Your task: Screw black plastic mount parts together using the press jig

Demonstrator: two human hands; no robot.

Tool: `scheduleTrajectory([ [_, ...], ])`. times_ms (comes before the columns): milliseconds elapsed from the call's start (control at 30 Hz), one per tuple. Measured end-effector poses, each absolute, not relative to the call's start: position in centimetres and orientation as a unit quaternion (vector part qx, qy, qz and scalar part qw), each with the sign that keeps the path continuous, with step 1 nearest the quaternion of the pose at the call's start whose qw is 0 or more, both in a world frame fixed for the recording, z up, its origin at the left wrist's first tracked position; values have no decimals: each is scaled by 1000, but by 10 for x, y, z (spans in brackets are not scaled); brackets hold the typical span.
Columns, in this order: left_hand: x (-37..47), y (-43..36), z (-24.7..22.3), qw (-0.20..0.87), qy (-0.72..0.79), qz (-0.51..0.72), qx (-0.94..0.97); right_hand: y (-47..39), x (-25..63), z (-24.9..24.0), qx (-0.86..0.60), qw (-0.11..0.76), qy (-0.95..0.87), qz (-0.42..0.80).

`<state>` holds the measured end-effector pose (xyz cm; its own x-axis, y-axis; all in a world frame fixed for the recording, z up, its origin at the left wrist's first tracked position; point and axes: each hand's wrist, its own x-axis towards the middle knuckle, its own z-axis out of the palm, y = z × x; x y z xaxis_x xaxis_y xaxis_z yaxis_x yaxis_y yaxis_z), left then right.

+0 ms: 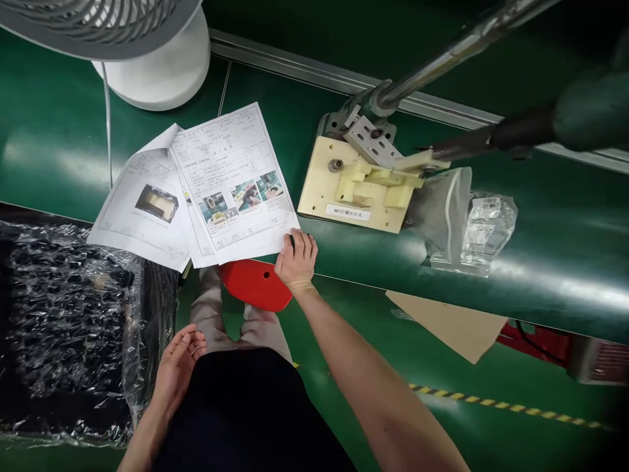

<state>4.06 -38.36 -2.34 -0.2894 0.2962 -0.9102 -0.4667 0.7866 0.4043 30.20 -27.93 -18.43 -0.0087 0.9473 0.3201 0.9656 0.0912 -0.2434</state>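
Note:
My right hand [298, 257] rests on the front edge of the green workbench, its fingers slightly bent and lying on the top. It is beside the lower right corner of a printed instruction sheet [230, 157]; whether it touches the paper I cannot tell. Under this sheet lie more papers, with another printed page [142, 203] fanned out to the left. My left hand [183, 355] hangs low at my side, loosely curled, with nothing seen in it. Below the bench edge is a red stool seat [255, 285].
A cream fixture [314, 190] with a label stands on the bench, a metal post behind it. Clear plastic bags [457, 229] lie to its right. A fan [162, 78] stands at the back left. Plastic-wrapped goods [69, 314] are at the left. Brown cardboard [452, 321] juts out below the bench.

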Motion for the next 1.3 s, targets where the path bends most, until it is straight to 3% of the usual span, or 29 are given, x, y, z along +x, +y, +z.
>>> scheduleTrajectory([
  [200,67,-470,-16,557,751,346,-76,-278,297,-187,-682,190,-702,70],
  [467,86,-517,-3,506,792,335,-75,-276,295,-186,-677,209,-703,53],
  [867,22,-417,-11,432,829,346,79,-278,301,-184,-675,210,-707,3],
  [1067,-37,-348,-29,212,912,280,212,-278,303,-186,-663,226,-713,-14],
  [1300,-116,-323,-76,128,945,202,222,-261,292,-201,-644,327,-688,-63],
])
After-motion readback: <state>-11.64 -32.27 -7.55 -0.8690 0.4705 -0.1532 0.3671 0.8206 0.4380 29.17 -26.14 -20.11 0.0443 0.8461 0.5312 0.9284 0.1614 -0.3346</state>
